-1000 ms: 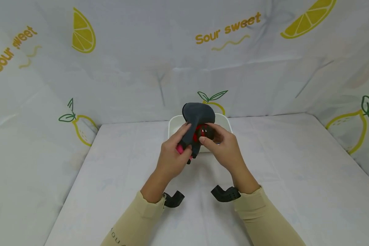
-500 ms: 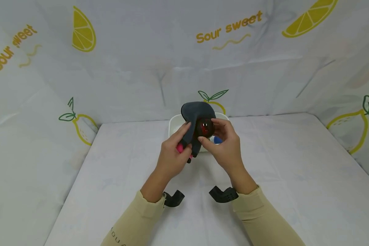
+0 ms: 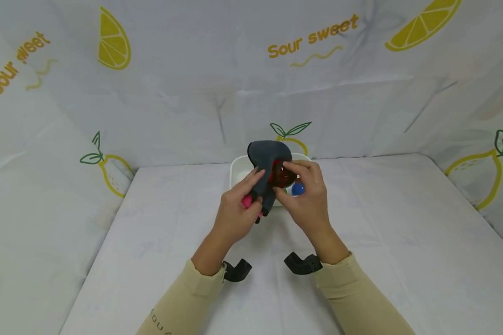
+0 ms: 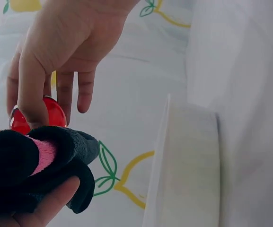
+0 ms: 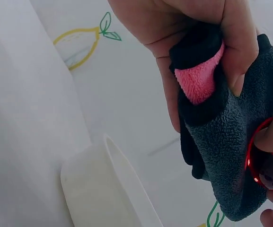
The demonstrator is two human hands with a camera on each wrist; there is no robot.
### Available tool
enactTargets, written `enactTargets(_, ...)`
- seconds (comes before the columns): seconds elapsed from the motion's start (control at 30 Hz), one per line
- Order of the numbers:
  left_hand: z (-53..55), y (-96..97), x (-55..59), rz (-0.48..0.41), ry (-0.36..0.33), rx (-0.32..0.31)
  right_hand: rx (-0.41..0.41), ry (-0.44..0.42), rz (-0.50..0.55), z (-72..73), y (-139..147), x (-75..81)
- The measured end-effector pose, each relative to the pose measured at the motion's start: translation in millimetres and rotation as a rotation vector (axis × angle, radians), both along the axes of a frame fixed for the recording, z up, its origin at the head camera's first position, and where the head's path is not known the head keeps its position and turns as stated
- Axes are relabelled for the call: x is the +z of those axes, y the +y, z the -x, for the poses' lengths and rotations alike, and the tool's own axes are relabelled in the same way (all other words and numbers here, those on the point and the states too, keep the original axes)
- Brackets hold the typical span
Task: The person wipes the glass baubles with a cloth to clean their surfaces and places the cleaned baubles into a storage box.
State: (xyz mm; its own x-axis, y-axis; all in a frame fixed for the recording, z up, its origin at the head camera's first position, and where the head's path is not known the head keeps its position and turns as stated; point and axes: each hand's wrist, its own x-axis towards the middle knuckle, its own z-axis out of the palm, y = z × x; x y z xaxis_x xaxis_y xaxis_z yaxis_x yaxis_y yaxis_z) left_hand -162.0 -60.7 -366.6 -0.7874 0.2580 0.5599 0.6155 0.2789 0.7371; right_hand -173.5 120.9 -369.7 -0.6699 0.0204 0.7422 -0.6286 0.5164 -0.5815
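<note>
My left hand [image 3: 234,214] grips a folded dark grey cloth [image 3: 270,151] with black edging and a pink inner side. Against the cloth's right side sits a shiny, see-through red ball [image 3: 285,177], pinched between the thumb and fingers of my right hand [image 3: 308,202]. In the left wrist view, the red ball [image 4: 56,113] shows behind the bundled cloth [image 4: 79,146]. The right wrist view has the fuzzy cloth [image 5: 231,156] touching the ball [image 5: 268,172], and its pink side is visible near the left thumb. Part of the ball is hidden by cloth and fingers.
A white basin [image 3: 237,171] stands on the table behind and below the hands. In it lies a blue ball [image 3: 298,189], with a small green bit beside it, mostly covered. A white sheet printed with lemons hangs behind the table.
My right hand has shifted slightly, moving the red ball a little up and right against the cloth. More of the blue ball shows. The left hand stays nearly still.
</note>
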Motion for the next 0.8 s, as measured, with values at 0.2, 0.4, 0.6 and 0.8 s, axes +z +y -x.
enactTargets(0.2,-0.2,-0.5,1.5,0.018,0.025,0.024,0.037,-0.145,0.142,-4.6,-1.4,9.0)
enactTargets(0.4,0.2,-2.2,2.2,0.000,0.038,0.030,0.223,-0.369,0.337,-1.2,3.5,6.1)
enactTargets(0.6,1.4,-4.5,2.4,-0.041,0.015,0.036,0.337,-0.568,0.469,-6.6,1.6,13.7)
enactTargets(0.8,0.8,-3.1,2.6,-0.058,-0.008,0.033,0.422,-0.590,0.577,-8.2,1.1,15.5)
